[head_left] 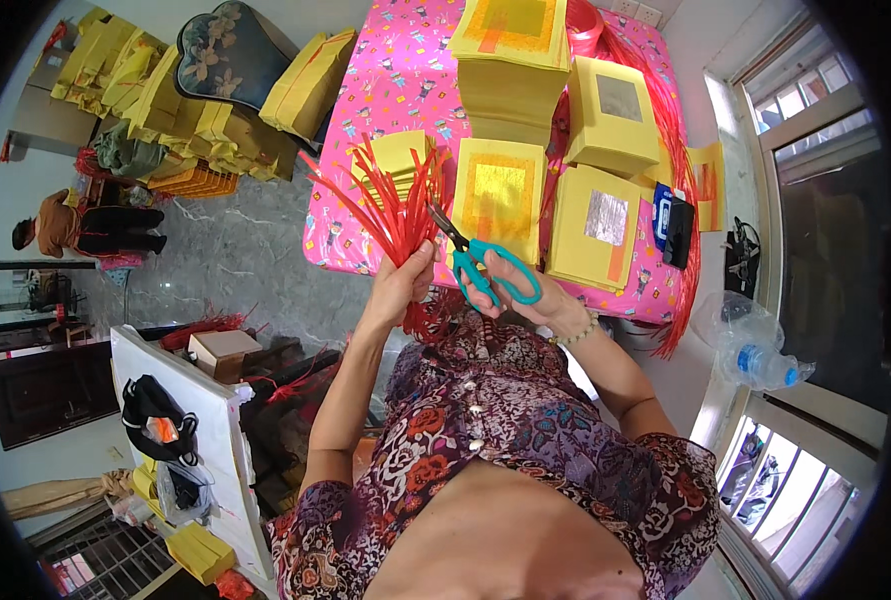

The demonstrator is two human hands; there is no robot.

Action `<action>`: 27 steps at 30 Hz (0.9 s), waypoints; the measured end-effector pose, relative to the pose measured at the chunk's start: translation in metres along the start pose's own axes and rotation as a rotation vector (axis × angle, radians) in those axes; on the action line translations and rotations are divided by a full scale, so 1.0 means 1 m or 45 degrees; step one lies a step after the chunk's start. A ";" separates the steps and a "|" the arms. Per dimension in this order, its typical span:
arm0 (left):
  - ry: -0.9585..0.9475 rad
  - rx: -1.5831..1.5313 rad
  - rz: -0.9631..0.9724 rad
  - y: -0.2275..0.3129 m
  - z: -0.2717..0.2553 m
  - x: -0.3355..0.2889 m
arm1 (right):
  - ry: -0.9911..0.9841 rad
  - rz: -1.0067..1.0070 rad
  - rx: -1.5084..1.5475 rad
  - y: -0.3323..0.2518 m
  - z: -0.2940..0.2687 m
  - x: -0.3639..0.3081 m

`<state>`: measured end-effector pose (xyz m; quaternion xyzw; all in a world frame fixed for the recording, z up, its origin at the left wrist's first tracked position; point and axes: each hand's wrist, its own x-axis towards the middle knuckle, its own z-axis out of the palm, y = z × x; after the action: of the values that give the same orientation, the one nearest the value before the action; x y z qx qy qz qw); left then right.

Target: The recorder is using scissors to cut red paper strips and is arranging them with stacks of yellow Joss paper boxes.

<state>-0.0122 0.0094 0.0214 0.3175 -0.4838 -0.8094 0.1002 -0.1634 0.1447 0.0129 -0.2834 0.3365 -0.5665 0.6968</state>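
Head view, frame centre: the left hand (402,285) is clenched round a fanned bundle of thin red plastic strips (390,205); the right hand (520,290) grips teal-handled scissors (480,262), blades near the strips. Trimming seems underway; next cut needs blades squared across the bundle.

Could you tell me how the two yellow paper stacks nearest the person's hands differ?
The gold-foil stack bears a gold square with an orange border, while the silver-foil stack bears a smaller silver square. The gold-foil stack lies just behind the scissors in the right hand; the silver-foil stack lies further right. Both rest on the pink tablecloth.
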 end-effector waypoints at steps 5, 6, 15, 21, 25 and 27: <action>-0.001 0.107 0.004 -0.001 0.004 -0.001 | 0.058 -0.068 0.120 -0.003 -0.001 0.000; 0.001 0.107 0.005 -0.002 0.005 -0.001 | 0.056 -0.068 0.120 -0.004 0.001 -0.001; 0.112 0.192 0.077 -0.009 0.001 0.002 | 0.119 -0.048 -0.069 -0.010 0.004 -0.002; 0.179 0.383 0.188 -0.014 0.000 0.002 | 0.142 -0.062 0.013 -0.013 0.001 -0.003; 0.276 0.685 0.417 -0.018 0.002 0.003 | 0.058 -0.082 0.095 -0.010 0.000 -0.001; 0.303 0.772 0.554 -0.024 -0.001 0.007 | 0.034 -0.089 0.125 -0.010 0.000 0.000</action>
<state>-0.0135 0.0171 -0.0021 0.3144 -0.7420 -0.5471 0.2266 -0.1695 0.1428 0.0210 -0.2528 0.3075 -0.6101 0.6851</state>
